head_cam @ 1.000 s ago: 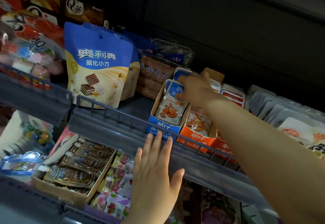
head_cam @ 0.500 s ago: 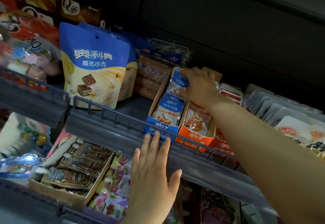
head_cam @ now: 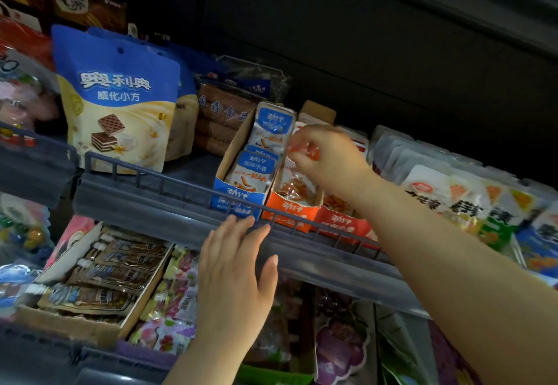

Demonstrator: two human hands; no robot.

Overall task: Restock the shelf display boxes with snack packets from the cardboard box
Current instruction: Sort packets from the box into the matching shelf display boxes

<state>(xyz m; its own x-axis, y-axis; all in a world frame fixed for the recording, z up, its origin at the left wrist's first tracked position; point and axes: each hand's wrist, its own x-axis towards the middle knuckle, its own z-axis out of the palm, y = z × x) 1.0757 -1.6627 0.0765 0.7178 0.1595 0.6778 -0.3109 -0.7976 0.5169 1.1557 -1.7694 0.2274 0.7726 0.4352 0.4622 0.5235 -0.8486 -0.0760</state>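
So the right hand [head_cam: 327, 155] is up on the shelf [head_cam: 169, 212], fingers pinched on an orange packet [head_cam: 305, 150] right above the orange box [head_cam: 291, 208]. The packet looks clear with orange print, a bit blurry, so I can't read it. The left hand [head_cam: 235, 266] is open, fingers spread flat, fingertips touching the front rail [head_cam: 151, 174] of the shelf just below the blue box [head_cam: 234, 202], holding nothing.

The blue box sits just left of the orange one, touching it, and has blue packets [head_cam: 256, 170] stacked in it, with one at the back standing upright. A red box [head_cam: 344, 223] is just right of the orange one, partly hidden by the right forearm. All three sit behind the rail.

Left of the boxes there's a big blue and cream wafer bag [head_cam: 117, 97] standing upright, with a brown cookie pack [head_cam: 223, 118] behind it and beside the blue box. To the right of the arm, a row of white packets [head_cam: 437, 185] leans back on the shelf.

The lower shelf has a cardboard tray [head_cam: 75, 321] of dark sachets and colourful candy packs [head_cam: 172, 303] beside it, right next to the left wrist.
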